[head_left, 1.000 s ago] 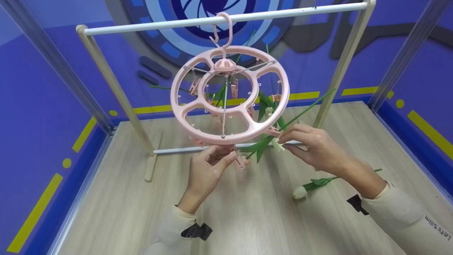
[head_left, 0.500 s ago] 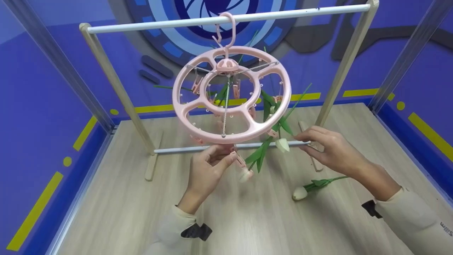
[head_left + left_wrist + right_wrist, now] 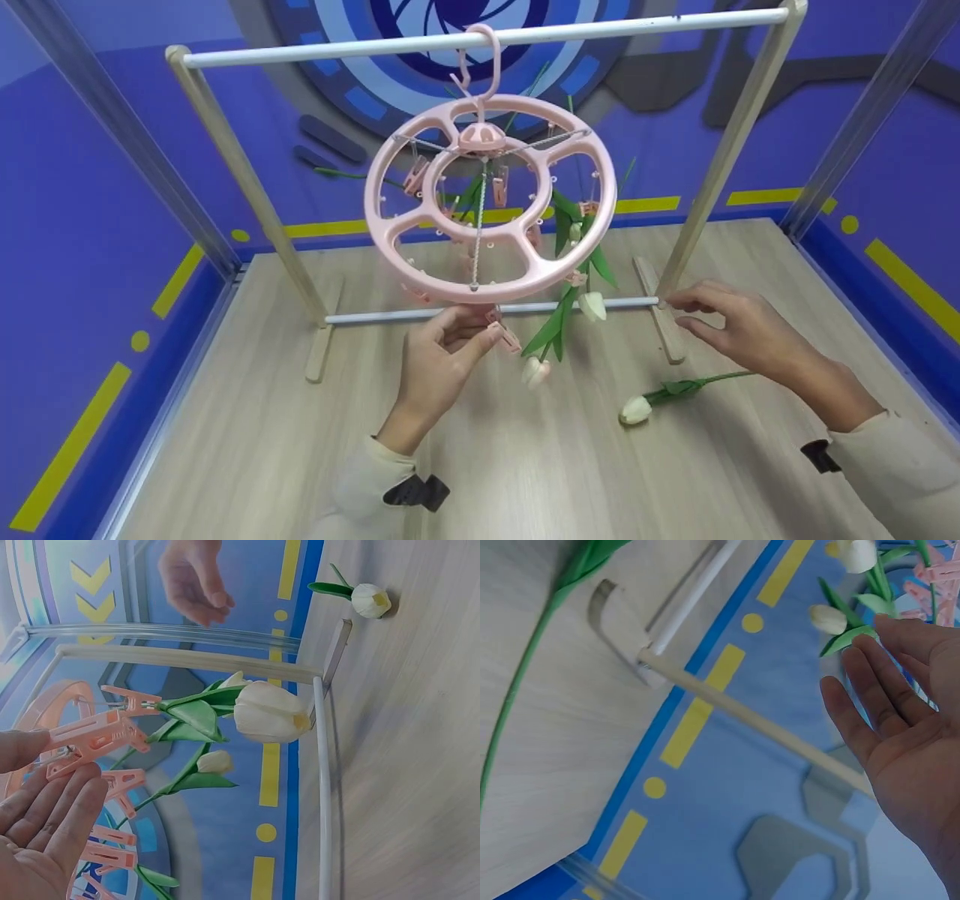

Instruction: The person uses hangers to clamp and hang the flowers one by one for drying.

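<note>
A round pink clip hanger hangs by its hook from a white bar. My left hand pinches a pink clothespin at the hanger's front; in the left wrist view this clothespin has no flower in it. White tulips hang head down at the hanger's right, among them one low tulip and another tulip just behind it. My right hand is right of them, by the stand's foot, holding nothing; the right wrist view shows its fingers loosely extended. A loose tulip lies on the table.
A wooden stand with an upper white bar and a lower white bar frames the hanger. Its right foot is close to my right hand. Blue-purple printed walls enclose the wooden table.
My right hand has let go near the right-hand clothespin and drawn away rightward and slightly down. The tulips there now hang freely and have swung. My left hand keeps its pinch.
</note>
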A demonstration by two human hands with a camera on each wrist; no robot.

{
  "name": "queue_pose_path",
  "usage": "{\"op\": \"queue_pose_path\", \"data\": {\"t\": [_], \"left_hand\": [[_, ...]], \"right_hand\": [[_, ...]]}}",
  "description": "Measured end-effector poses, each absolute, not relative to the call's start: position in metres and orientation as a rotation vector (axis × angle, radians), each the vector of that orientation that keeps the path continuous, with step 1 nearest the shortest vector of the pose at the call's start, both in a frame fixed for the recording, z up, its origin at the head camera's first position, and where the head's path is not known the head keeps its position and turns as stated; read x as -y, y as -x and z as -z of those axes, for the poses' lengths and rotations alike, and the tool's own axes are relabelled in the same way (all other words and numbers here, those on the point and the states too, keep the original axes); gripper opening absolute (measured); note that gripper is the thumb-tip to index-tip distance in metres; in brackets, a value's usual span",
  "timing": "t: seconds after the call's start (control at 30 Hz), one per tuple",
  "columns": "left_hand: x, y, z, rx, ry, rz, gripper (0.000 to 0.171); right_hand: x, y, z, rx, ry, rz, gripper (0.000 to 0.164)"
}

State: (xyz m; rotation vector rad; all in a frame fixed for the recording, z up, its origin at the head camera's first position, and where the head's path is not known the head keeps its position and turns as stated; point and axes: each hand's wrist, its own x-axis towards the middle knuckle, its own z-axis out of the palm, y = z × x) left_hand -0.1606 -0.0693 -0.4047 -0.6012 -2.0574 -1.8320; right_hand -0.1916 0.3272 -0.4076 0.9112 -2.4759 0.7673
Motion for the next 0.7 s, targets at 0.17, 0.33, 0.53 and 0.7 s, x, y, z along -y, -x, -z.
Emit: {"op": "queue_pose_path", "data": {"t": [0.17, 0.33, 0.53, 0.7], "left_hand": [[0.07, 0.161, 0.406, 2.05, 0.597, 1.846, 0.025], [0.07, 0.161, 0.407, 2.054, 0.589, 1.856, 0.025], [0.071, 0.161, 0.407, 2.062, 0.583, 1.851, 0.026], [0.071, 0.16, 0.407, 2.07, 0.588, 1.838, 0.027]], "right_hand": [[-0.345, 0.192, 0.42, 2.503, -0.879, -0.733, 0.04], [-0.36, 0.191, 0.433, 2.551, -0.833, -0.708, 0.035], [-0.372, 0.189, 0.447, 2.615, -0.776, -0.701, 0.033], [-0.382, 0.188, 0.456, 2.714, -0.714, -0.682, 0.03]]}}
